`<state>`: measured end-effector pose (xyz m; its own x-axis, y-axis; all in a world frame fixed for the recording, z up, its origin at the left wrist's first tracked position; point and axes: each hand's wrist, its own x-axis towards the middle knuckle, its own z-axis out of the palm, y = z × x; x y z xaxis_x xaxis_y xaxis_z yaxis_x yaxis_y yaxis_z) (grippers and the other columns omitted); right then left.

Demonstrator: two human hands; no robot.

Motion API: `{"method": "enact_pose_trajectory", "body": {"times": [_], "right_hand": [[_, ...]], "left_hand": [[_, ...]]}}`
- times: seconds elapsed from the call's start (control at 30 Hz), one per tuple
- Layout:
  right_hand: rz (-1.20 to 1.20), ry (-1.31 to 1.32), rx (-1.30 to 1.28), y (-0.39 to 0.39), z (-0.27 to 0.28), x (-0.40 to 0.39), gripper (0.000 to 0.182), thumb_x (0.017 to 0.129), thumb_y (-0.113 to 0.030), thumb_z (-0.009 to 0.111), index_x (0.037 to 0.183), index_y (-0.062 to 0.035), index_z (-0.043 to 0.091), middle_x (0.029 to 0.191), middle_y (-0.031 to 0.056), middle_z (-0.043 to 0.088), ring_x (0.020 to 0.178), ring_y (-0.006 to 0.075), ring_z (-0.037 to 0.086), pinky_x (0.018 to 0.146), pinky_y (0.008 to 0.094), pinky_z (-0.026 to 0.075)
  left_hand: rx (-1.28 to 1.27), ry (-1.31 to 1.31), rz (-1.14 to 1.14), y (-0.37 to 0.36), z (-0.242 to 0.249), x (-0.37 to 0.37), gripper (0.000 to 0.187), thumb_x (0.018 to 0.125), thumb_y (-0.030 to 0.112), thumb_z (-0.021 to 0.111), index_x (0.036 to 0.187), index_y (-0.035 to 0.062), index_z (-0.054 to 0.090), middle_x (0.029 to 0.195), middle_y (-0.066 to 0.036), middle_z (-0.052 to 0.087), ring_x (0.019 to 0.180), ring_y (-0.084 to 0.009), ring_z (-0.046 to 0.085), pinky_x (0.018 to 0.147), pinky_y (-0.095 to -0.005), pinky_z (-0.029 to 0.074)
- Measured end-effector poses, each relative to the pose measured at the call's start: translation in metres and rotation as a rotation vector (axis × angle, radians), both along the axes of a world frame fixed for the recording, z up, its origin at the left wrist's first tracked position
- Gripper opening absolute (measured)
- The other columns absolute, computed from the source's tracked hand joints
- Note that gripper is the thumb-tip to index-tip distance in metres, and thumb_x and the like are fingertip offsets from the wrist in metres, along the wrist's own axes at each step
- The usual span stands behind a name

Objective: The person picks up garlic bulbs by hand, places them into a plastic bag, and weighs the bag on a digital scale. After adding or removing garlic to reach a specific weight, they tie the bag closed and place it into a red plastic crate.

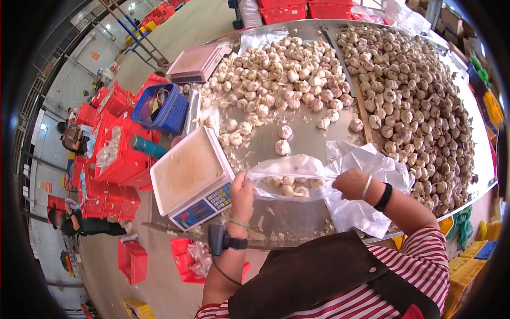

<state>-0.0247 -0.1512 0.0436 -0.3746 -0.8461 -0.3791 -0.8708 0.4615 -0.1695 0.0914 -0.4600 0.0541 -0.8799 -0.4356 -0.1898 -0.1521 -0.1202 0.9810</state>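
A clear plastic bag (289, 173) with several garlic bulbs inside is stretched between my two hands over the metal table (255, 212). My left hand (241, 198), beside the white scale (188, 173), has its fingers closed on the bag's left edge. On the right, my right hand (351, 184) is closed round the bag's other edge. Two loose garlic bulbs (283, 139) lie just beyond the bag. Empty plastic bags (366, 170) are spread on the table under and beside my right hand.
A garlic heap (281, 69) covers the table's far part; a larger pile (414, 106) lies right of a wooden divider (364, 114). A second scale (196, 61), a blue basket (162, 109) and red crates (125, 154) stand left. People are at far left.
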Motion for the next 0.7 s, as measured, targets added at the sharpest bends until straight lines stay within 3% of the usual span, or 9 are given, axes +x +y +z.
{"method": "enact_pose_trajectory", "body": {"times": [0.03,0.17,0.27,0.33,0.4,0.5,0.63,0.7], "right_hand": [[-0.021,0.025,-0.014,0.007,0.003,0.002,0.018,0.073,-0.024,0.071,0.084,-0.011,0.065,0.077,0.01,0.065,0.078,0.0286,0.066,0.066,0.0411,0.05],[-0.021,0.201,0.077,0.013,0.028,0.016,0.009,0.074,-0.013,0.06,0.08,-0.0129,0.067,0.07,0.0072,0.065,0.069,0.0276,0.066,0.063,0.0392,0.051],[-0.196,0.383,-0.021,-0.008,0.109,0.017,0.009,0.076,-0.013,0.057,0.079,-0.0147,0.065,0.066,0.0062,0.063,0.064,0.0251,0.065,0.056,0.0362,0.049],[-0.224,0.473,-0.23,-0.035,0.157,0.014,0.005,0.077,-0.011,0.057,0.076,-0.0128,0.063,0.065,0.0065,0.06,0.063,0.0259,0.063,0.055,0.0348,0.048],[-0.218,0.501,-0.605,-0.072,0.192,0.014,0.004,0.077,-0.007,0.06,0.078,-0.0095,0.062,0.066,0.0086,0.06,0.064,0.028,0.061,0.055,0.0351,0.048],[-0.187,0.439,-0.849,-0.135,0.223,0.011,0.013,0.076,0.0,0.061,0.088,-0.006,0.065,0.071,0.0117,0.062,0.066,0.0301,0.061,0.058,0.037,0.049],[-0.121,0.486,-0.938,-0.212,0.23,0.014,0.013,0.077,-0.003,0.063,0.089,-0.007,0.064,0.073,0.0108,0.063,0.067,0.0305,0.061,0.059,0.037,0.049],[-0.048,0.471,-0.94,-0.245,0.225,0.021,0.014,0.077,-0.003,0.063,0.09,-0.0077,0.064,0.074,0.0101,0.063,0.068,0.03,0.062,0.06,0.0371,0.049]], "left_hand": [[0.042,0.042,-0.037,0.001,0.009,0.002,0.015,0.087,0.003,0.049,0.096,0.0014,0.061,0.08,0.005,0.058,0.066,-0.0007,0.047,0.056,-0.0172,0.039],[-0.035,0.096,-0.114,-0.009,0.018,0.009,0.011,0.09,0.008,0.052,0.095,0.0042,0.061,0.076,0.006,0.056,0.063,-0.0012,0.046,0.053,-0.0181,0.038],[0.065,0.063,-0.176,-0.033,0.077,0.019,0.01,0.09,0.009,0.052,0.093,0.0059,0.061,0.074,0.007,0.054,0.06,-0.0001,0.044,0.05,-0.0172,0.035],[0.019,0.179,-0.124,-0.065,0.106,0.021,0.01,0.091,0.01,0.051,0.089,0.008,0.061,0.072,0.007,0.053,0.057,0.0014,0.042,0.047,-0.0158,0.032],[-0.04,0.289,-0.026,-0.104,0.138,0.024,0.009,0.089,0.01,0.052,0.088,0.0084,0.061,0.073,0.006,0.056,0.054,0.0009,0.043,0.043,-0.0155,0.031],[-0.227,0.444,-0.003,-0.184,0.164,0.033,0.009,0.09,0.012,0.053,0.087,0.008,0.061,0.072,0.005,0.055,0.052,-0.0001,0.043,0.042,-0.016,0.03],[-0.401,0.437,0.075,-0.259,0.193,0.069,0.016,0.095,0.018,0.053,0.088,0.0059,0.061,0.072,0.004,0.057,0.052,0.0003,0.041,0.044,-0.0165,0.031],[-0.549,0.388,0.103,-0.285,0.198,0.089,0.013,0.095,0.011,0.052,0.093,0.003,0.062,0.07,0.006,0.052,0.057,-0.0008,0.043,0.048,-0.018,0.035]]}}
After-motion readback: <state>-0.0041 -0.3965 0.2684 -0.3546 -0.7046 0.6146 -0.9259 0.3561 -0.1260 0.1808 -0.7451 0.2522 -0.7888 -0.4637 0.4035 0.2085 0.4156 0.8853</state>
